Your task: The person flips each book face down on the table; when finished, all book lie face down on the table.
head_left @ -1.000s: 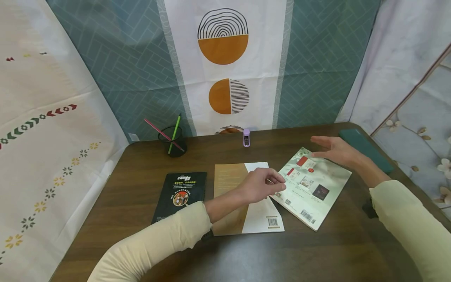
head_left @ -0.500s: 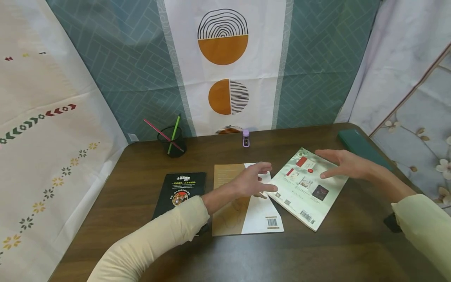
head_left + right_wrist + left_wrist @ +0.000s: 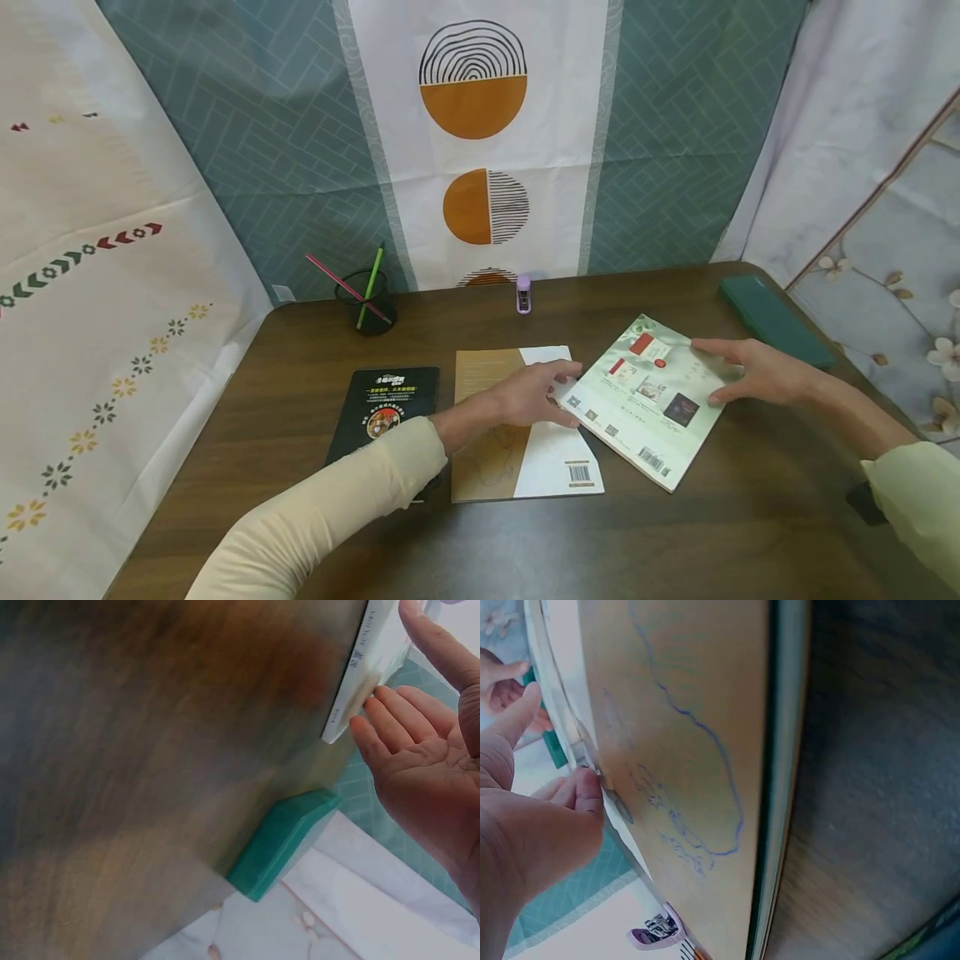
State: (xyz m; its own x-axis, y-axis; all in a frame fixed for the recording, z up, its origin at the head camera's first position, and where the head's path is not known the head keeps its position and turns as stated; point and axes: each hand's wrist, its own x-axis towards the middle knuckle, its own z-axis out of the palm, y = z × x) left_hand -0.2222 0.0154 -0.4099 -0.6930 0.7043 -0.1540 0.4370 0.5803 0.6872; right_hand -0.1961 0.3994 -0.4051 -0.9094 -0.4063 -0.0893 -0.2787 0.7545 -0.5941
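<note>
A pale green book point(image 3: 652, 400) lies slanted on the table, back cover up, with small pictures and a barcode. My left hand point(image 3: 536, 393) is at its left corner, thumb and fingers spread apart. In the left wrist view that hand point(image 3: 547, 817) has its thumb extended and its fingertips near the book's edge. Beside the book's right edge is my right hand point(image 3: 765, 372), thumb at the cover. The right wrist view shows its fingers point(image 3: 390, 720) nearly straight by the white spine point(image 3: 351, 675). A brown-and-white book point(image 3: 487, 467) lies under the left hand.
A black book point(image 3: 393, 387) lies to the left, partly behind my left sleeve. At the back stand a black mesh pen cup point(image 3: 378, 312) with two pencils and a small purple bottle-like item point(image 3: 523, 295). A dark green case point(image 3: 776, 321) lies at the right edge.
My right hand has come down and toward me, from above the green book's top to its right edge. The left hand's fingers have spread and reached the book's left corner. The books stay put.
</note>
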